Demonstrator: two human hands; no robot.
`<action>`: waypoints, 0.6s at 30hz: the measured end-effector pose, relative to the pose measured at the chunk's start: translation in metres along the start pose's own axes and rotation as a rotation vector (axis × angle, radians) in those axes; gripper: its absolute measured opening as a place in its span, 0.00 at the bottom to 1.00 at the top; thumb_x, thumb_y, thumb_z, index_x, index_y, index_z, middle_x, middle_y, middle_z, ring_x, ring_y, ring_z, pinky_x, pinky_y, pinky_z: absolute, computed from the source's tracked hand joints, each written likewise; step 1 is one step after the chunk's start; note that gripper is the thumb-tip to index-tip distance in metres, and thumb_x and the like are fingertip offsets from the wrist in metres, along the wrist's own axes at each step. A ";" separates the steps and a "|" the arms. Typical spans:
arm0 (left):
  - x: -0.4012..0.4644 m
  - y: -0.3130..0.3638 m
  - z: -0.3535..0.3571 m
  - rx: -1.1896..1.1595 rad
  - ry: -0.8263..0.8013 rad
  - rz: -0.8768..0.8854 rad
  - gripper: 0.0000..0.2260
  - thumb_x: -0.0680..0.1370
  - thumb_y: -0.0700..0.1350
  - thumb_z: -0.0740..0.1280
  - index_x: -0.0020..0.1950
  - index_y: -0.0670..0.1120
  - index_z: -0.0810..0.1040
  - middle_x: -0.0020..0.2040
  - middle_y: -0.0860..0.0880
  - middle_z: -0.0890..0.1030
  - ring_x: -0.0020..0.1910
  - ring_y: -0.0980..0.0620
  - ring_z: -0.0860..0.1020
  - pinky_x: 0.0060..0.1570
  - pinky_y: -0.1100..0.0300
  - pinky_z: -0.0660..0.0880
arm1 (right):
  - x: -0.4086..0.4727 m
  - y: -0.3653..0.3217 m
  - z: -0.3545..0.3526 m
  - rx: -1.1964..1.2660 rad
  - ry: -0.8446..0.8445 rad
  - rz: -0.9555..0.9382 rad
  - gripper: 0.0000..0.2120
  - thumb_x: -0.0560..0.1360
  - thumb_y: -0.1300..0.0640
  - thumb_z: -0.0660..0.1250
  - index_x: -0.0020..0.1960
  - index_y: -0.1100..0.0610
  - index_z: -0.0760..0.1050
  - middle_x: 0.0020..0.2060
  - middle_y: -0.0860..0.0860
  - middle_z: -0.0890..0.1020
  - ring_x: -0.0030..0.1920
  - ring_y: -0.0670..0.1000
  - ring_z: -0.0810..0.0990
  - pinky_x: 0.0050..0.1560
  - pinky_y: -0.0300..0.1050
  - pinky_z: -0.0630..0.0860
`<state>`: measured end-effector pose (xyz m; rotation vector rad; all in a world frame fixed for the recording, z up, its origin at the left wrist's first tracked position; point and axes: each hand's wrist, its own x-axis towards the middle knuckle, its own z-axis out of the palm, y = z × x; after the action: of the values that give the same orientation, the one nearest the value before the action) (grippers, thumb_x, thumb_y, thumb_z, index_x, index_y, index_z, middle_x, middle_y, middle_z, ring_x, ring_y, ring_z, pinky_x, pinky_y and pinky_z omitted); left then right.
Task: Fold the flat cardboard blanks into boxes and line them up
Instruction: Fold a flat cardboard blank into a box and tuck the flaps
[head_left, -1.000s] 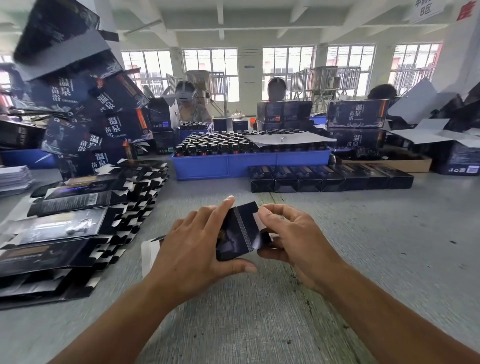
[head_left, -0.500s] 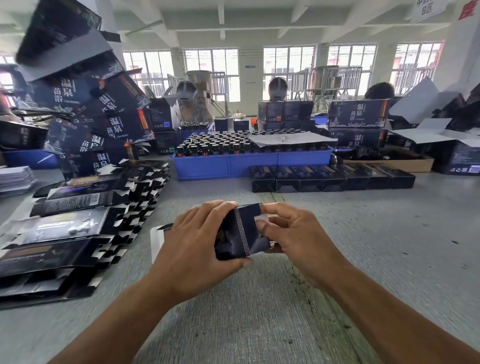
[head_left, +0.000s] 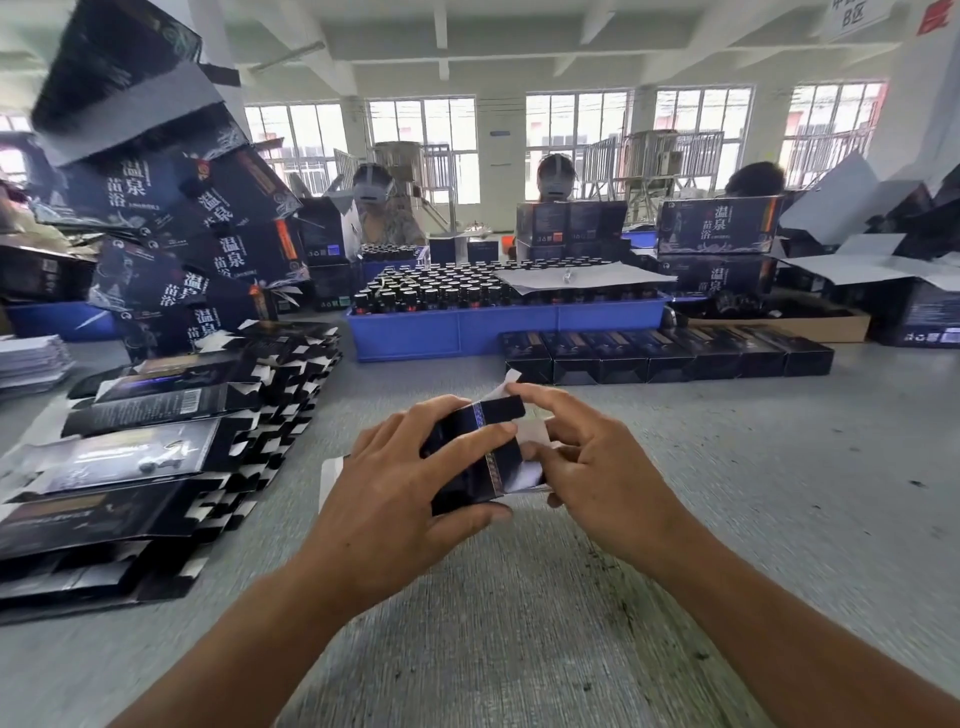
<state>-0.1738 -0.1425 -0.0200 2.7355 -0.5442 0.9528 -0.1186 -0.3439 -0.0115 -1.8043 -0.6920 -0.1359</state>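
— What's around you, from the left?

— Left of the box I'm working on (head_left: 475, 457), a spread of flat blanks (head_left: 156, 457) lies overlapped on the grey table (head_left: 779, 493). Then my left hand (head_left: 395, 499): fingers curled over the top of the box, thumb under its near edge, so I'm gripping its dark body. It's held just above the table, in front of me.

— And the other hand?

— Right of the box, my right hand (head_left: 597, 478) is at its open end. The forefinger is stretched out onto the white end flap (head_left: 524, 447); the other fingers curl by the opening. Whether they pinch anything I can't tell.

— How does it feel to handle?

— I'd judge it light, thin card, glossy so a little slippery, and easy to crush. Best to hold it by the side panels near the corners, where the creases stiffen it, and push flaps at the fold line.

— Where does it go?

— Beyond the box, to the right, stands the row of finished boxes (head_left: 670, 356), in front of the blue tray of bottles (head_left: 457, 332).
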 end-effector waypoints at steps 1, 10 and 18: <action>0.000 0.000 0.000 -0.002 0.002 -0.004 0.28 0.74 0.68 0.62 0.73 0.62 0.66 0.70 0.52 0.69 0.66 0.49 0.71 0.64 0.47 0.71 | -0.001 0.000 0.001 0.002 0.009 -0.004 0.26 0.81 0.62 0.66 0.70 0.35 0.71 0.57 0.51 0.83 0.44 0.42 0.84 0.35 0.35 0.78; 0.001 -0.002 0.001 0.030 0.052 -0.017 0.28 0.70 0.59 0.71 0.69 0.58 0.68 0.71 0.51 0.71 0.67 0.50 0.68 0.61 0.53 0.67 | -0.005 -0.003 0.009 -0.166 0.138 -0.058 0.31 0.81 0.57 0.66 0.72 0.28 0.58 0.56 0.48 0.82 0.48 0.44 0.83 0.48 0.45 0.83; 0.000 0.004 0.004 0.003 0.097 -0.032 0.28 0.70 0.56 0.71 0.68 0.55 0.68 0.71 0.49 0.72 0.64 0.46 0.73 0.53 0.51 0.78 | -0.006 -0.003 0.011 -0.261 0.167 -0.070 0.15 0.80 0.59 0.66 0.63 0.44 0.80 0.48 0.42 0.84 0.42 0.38 0.81 0.39 0.27 0.74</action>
<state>-0.1725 -0.1474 -0.0229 2.6752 -0.4803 1.0725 -0.1281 -0.3357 -0.0151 -1.9903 -0.6412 -0.4362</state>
